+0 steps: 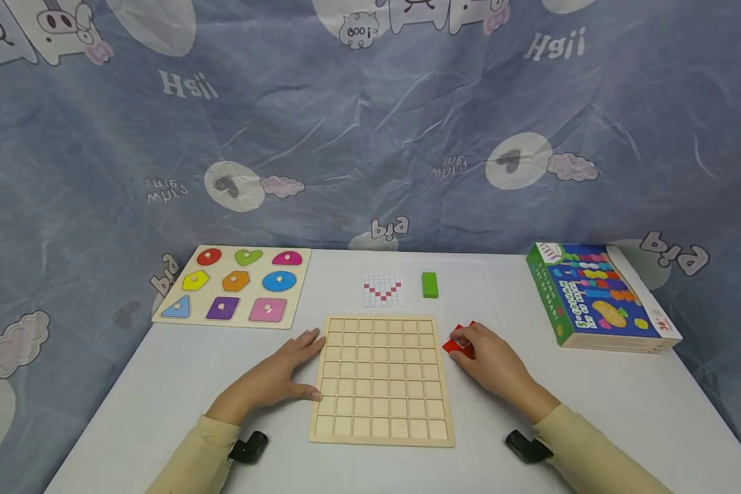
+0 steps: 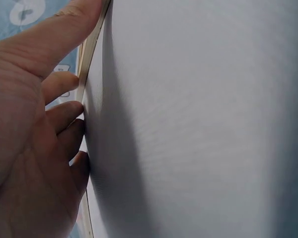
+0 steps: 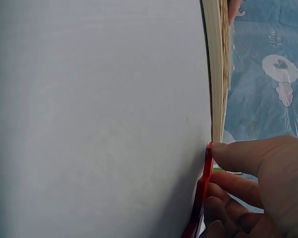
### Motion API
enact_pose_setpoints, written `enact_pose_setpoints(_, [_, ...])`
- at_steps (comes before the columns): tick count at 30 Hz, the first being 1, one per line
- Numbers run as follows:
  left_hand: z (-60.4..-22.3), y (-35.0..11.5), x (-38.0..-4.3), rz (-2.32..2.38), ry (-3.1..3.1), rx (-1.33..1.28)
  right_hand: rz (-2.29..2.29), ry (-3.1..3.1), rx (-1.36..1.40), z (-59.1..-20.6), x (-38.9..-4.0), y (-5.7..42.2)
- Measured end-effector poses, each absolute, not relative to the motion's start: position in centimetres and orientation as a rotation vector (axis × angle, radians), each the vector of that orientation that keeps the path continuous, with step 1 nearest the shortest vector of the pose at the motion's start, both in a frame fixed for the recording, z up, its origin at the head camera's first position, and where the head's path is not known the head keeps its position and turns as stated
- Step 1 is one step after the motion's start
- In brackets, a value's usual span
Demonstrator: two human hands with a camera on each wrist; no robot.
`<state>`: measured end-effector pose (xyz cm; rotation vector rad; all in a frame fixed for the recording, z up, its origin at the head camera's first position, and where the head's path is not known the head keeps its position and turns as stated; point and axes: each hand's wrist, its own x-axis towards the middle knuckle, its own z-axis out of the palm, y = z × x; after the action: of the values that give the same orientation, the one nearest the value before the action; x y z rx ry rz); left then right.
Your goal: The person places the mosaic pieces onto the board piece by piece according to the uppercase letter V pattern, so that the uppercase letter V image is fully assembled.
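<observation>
A wooden grid board [image 1: 381,441] with rows of square cells lies on the white table. My left hand [image 1: 282,370] rests along the board's left edge, thumb and fingertips spread against it; the left wrist view shows those fingers touching the rim. Just off the board's right side are several flat red tiles [image 1: 453,346], partly covered by my right hand [image 1: 490,360]. Thumb and index finger of that hand pinch a red tile [image 3: 204,186] at the table surface. How many tiles lie under the hand is hidden.
Behind the board lie a small pattern card [image 1: 383,291] with a red V and a green block [image 1: 429,285]. A shape puzzle board [image 1: 253,283] is at back left, a colourful game box [image 1: 602,295] at back right. A patterned blue cloth [image 1: 358,137] hangs behind.
</observation>
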<state>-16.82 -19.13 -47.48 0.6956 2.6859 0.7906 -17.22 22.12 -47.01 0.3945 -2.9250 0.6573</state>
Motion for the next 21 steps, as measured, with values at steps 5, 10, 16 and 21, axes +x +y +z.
enact_pose_setpoints(5, [-47.38, -19.03, -16.79, 0.767, 2.688, 0.675, 0.652, -2.932, 0.410, -46.97, -17.37, 21.89])
enact_pose_setpoints(10, [-47.42, -18.74, -16.89, 0.737, 2.704, 0.639, 0.687, -2.918, 0.414, -47.05, -17.53, 21.86])
enact_pose_setpoints(16, [-47.54, -18.66, -16.91, 0.741, 2.710, 0.616, 0.734, -2.893, 0.431, -47.24, -17.70, 21.92])
enact_pose_setpoints(21, [-47.54, -18.72, -16.97, 0.745, 2.703, 0.620, 0.758, -2.919, 0.423, -47.12, -17.80, 21.95])
